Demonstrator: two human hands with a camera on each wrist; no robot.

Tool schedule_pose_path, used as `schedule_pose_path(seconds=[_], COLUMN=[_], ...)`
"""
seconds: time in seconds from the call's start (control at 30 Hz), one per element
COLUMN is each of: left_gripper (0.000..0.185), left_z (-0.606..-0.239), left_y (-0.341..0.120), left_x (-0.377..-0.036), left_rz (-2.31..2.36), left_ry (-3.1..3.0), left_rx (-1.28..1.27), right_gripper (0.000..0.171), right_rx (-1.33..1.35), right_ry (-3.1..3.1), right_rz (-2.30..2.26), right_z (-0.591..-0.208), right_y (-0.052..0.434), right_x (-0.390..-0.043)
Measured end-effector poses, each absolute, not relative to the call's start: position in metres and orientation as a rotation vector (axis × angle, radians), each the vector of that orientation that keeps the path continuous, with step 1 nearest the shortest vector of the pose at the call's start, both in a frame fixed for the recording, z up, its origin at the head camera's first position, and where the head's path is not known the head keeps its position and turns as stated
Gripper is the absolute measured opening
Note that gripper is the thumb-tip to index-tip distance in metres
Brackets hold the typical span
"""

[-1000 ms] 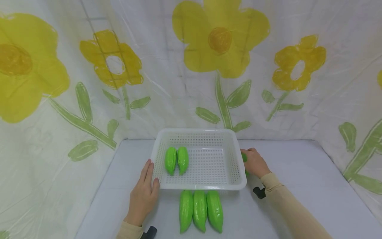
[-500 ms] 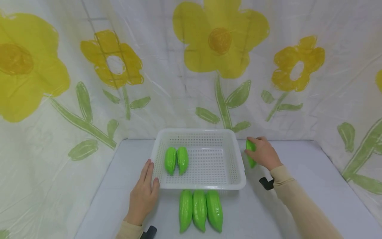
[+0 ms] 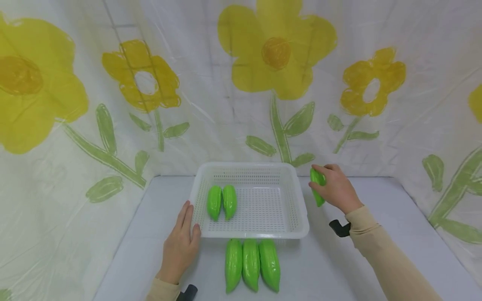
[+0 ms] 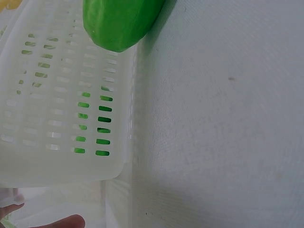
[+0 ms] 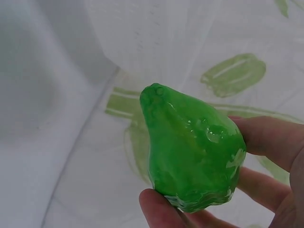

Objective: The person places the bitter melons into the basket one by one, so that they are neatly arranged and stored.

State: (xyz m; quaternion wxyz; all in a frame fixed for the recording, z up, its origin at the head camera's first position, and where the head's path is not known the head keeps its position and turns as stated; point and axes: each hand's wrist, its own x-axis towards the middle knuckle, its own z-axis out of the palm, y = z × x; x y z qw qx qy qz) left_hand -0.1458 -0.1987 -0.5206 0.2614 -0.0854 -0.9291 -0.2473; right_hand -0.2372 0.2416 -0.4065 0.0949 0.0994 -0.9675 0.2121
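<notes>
**One green gourd in my right hand, beside the basket**

My right hand [image 3: 336, 189] is raised just off the right side of the white basket [image 3: 299, 196], near its far corner, and it holds a green gourd [image 3: 317, 186]. My fingers and thumb are curled round it: in the right wrist view the thumb tip sits under the gourd [image 5: 192, 152] and my fingers [image 5: 266, 137] close on it from the far side, with the narrow glossy end sticking out free. The gourd is clear of the table [image 3: 376, 234], tilted, with its lower tip pointing down toward the table beside the basket wall. It does not touch the basket.

My left hand [image 3: 180, 246] lies flat on the table at the basket's near left corner, fingers straight and together, their tips against the rim. It grips nothing. The left wrist view shows the slotted basket wall [image 4: 61, 118] close up, with a green gourd end [image 4: 118, 23] beside it and green showing through the slots.

The two hands are well apart, with the basket between them. Inside the basket, toward its left side, two gourds [image 3: 221, 202] lie side by side and touching. In front of the basket, on the table between my arms, three more gourds [image 3: 252, 264] lie in a tight row, their far ends right at the basket's near wall.

A flowered plastic sheet [image 3: 276, 62] hangs behind the table.
</notes>
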Motion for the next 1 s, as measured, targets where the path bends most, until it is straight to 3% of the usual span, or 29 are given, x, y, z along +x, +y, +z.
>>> schedule_pose_path(seconds=[0.4,1.0], left_gripper=[0.059,0.059], left_z=[-0.522,-0.525], left_y=[-0.200,-0.201], left_x=[-0.146,-0.148], left_rz=[-0.659,-0.675], left_ry=[-2.499,-2.502], left_rx=[-0.242,-0.245], right_gripper=[0.056,0.059], right_rx=[0.354,0.539], right_ry=[-2.841,-2.970], right_rz=[0.653,0.790], right_z=[-0.392,-0.406], right_y=[0.217,0.110], right_x=[-0.240,-0.262])
